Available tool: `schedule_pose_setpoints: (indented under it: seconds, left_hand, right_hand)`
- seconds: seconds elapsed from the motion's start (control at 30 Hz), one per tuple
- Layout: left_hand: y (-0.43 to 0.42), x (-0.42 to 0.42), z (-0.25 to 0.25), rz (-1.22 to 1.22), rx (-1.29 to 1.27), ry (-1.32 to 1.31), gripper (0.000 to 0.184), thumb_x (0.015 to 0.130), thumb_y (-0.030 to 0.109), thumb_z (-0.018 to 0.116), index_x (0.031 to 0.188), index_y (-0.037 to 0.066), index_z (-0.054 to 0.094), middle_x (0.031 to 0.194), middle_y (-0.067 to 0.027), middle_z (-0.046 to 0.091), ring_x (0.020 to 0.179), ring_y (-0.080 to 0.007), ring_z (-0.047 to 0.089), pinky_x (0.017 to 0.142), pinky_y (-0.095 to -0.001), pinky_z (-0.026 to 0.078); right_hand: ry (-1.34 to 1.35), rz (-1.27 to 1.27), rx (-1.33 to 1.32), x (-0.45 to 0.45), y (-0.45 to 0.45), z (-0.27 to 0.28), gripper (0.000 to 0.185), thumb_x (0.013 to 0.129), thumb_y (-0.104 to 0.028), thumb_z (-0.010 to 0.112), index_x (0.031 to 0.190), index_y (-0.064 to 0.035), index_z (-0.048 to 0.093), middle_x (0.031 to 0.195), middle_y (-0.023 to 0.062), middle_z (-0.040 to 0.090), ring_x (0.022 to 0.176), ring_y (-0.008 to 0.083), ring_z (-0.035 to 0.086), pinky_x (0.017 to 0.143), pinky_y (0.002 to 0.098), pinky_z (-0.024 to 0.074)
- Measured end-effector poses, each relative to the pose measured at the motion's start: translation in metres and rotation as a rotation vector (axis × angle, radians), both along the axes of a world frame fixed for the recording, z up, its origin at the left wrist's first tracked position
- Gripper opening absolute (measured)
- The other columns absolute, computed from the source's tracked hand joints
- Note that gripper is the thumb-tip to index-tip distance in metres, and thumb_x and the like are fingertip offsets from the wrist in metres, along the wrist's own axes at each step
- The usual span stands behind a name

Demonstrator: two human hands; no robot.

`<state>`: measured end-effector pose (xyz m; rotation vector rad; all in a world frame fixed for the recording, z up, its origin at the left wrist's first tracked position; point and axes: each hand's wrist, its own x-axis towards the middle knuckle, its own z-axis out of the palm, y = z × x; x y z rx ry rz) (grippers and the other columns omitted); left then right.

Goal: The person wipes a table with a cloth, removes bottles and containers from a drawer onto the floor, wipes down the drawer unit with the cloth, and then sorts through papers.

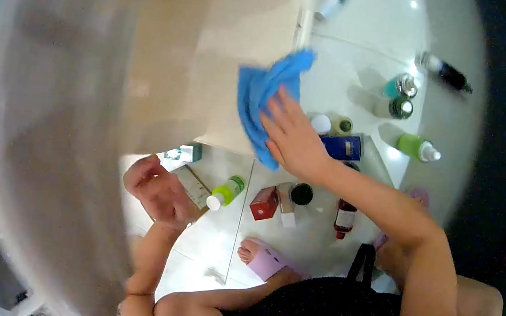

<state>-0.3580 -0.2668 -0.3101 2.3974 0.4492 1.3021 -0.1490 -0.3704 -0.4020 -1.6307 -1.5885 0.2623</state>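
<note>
My right hand (292,139) presses on a crumpled blue cloth (255,96), its fingers spread over the folds. Beneath the cloth is the edge of a pale cream panel (218,41), which looks like part of a cabinet. My left hand (159,191) is raised beside the panel's lower edge, its fingers loosely curled and partly blurred. I see nothing held in it. Close by are a lime-green bottle (228,190) with a white cap and a teal-and-white box (185,152). Below the cloth stands a red box (264,203).
Bottles and boxes stand on the white tiled floor (353,55): a dark-capped jar (301,194), a dark red bottle (345,217), a navy box (341,147), a green spray bottle (417,147) and a black bottle (446,72). My foot in a pink slipper (267,261) is near them.
</note>
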Motion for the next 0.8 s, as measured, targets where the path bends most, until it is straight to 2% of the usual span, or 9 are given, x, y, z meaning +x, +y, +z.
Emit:
schedule_pose_setpoints:
  seconds: [0.07, 0.13, 0.3, 0.33, 0.37, 0.43, 0.53, 0.67, 0.8]
  left_hand:
    - [0.005, -0.016, -0.003, 0.078, -0.090, -0.077, 0.018, 0.088, 0.018, 0.052, 0.094, 0.001, 0.052, 0.115, -0.0168, 0.043, 0.108, -0.0239, 0.043, 0.089, -0.0378, 0.039]
    - [0.002, -0.030, -0.007, 0.160, -0.118, -0.145, 0.015, 0.089, 0.016, 0.052, 0.095, 0.002, 0.052, 0.116, -0.0163, 0.044, 0.111, -0.0228, 0.043, 0.091, -0.0394, 0.039]
    - [-0.021, -0.032, -0.034, -0.301, -0.518, 0.320, 0.028, 0.075, 0.002, 0.054, 0.102, 0.008, 0.061, 0.112, -0.0169, 0.050, 0.095, -0.0326, 0.048, 0.072, -0.0354, 0.042]
    - [-0.031, -0.010, 0.004, 0.077, -0.167, 0.273, 0.031, 0.067, -0.002, 0.057, 0.096, 0.009, 0.062, 0.110, -0.0137, 0.051, 0.095, -0.0321, 0.048, 0.076, -0.0400, 0.039]
    - [-0.046, -0.001, -0.024, 0.062, -0.280, 0.040, 0.036, 0.061, -0.002, 0.060, 0.094, 0.011, 0.062, 0.110, -0.0116, 0.052, 0.096, -0.0317, 0.048, 0.081, -0.0428, 0.037]
    - [-0.072, 0.017, -0.037, -0.087, -0.326, 0.221, 0.034, 0.063, -0.002, 0.060, 0.094, 0.012, 0.059, 0.115, -0.0113, 0.051, 0.093, -0.0305, 0.051, 0.078, -0.0403, 0.042]
    - [-0.086, 0.032, -0.008, -0.192, -0.300, 0.147, 0.035, 0.065, -0.003, 0.060, 0.096, 0.012, 0.060, 0.115, -0.0086, 0.053, 0.090, -0.0273, 0.054, 0.074, -0.0363, 0.045]
    - [-0.077, 0.032, 0.003, -0.129, -0.332, 0.091, 0.033, 0.064, -0.003, 0.061, 0.094, 0.013, 0.061, 0.113, -0.0077, 0.053, 0.087, -0.0266, 0.055, 0.069, -0.0350, 0.045]
    - [-0.078, 0.021, -0.016, -0.015, -0.430, 0.070, 0.031, 0.065, -0.001, 0.061, 0.093, 0.011, 0.062, 0.106, -0.0096, 0.054, 0.086, -0.0273, 0.055, 0.068, -0.0353, 0.045]
  right_hand:
    - [-0.180, 0.229, 0.032, 0.014, 0.000, 0.004, 0.050, 0.081, -0.011, 0.058, 0.126, 0.0017, 0.042, 0.134, 0.0249, 0.037, 0.129, 0.0416, 0.030, 0.107, 0.0476, 0.0266]
    - [-0.420, 0.474, 0.098, 0.028, 0.004, 0.008, 0.050, 0.076, -0.016, 0.058, 0.123, -0.0012, 0.048, 0.132, 0.0175, 0.045, 0.128, 0.0287, 0.038, 0.107, 0.0423, 0.0307]
    - [-0.642, 0.865, 0.215, 0.040, 0.029, 0.008, 0.048, 0.079, -0.017, 0.055, 0.123, -0.0017, 0.048, 0.132, 0.0170, 0.045, 0.127, 0.0293, 0.039, 0.106, 0.0417, 0.0316]
    - [-0.669, 0.890, 0.177, 0.034, 0.030, 0.009, 0.048, 0.079, -0.017, 0.055, 0.123, -0.0018, 0.048, 0.132, 0.0170, 0.045, 0.127, 0.0293, 0.039, 0.106, 0.0417, 0.0315]
    - [-0.674, 0.886, 0.129, 0.025, 0.031, 0.011, 0.048, 0.079, -0.017, 0.055, 0.124, -0.0019, 0.048, 0.132, 0.0170, 0.045, 0.127, 0.0293, 0.038, 0.106, 0.0417, 0.0314]
    - [-0.661, 0.831, 0.038, 0.000, 0.034, 0.007, 0.047, 0.079, -0.017, 0.056, 0.124, -0.0020, 0.048, 0.132, 0.0170, 0.044, 0.127, 0.0294, 0.038, 0.106, 0.0417, 0.0313]
    - [-0.577, 0.708, -0.048, -0.046, 0.062, 0.000, 0.047, 0.080, -0.018, 0.056, 0.124, -0.0022, 0.048, 0.132, 0.0171, 0.044, 0.127, 0.0295, 0.038, 0.106, 0.0417, 0.0310]
    - [-0.492, 0.500, -0.120, -0.109, 0.131, -0.012, 0.047, 0.080, -0.018, 0.056, 0.124, -0.0026, 0.048, 0.132, 0.0171, 0.044, 0.127, 0.0296, 0.038, 0.106, 0.0417, 0.0307]
    - [-0.558, 0.470, -0.180, -0.096, 0.129, -0.001, 0.047, 0.081, -0.019, 0.056, 0.124, -0.0029, 0.047, 0.132, 0.0171, 0.044, 0.127, 0.0297, 0.037, 0.106, 0.0417, 0.0304]
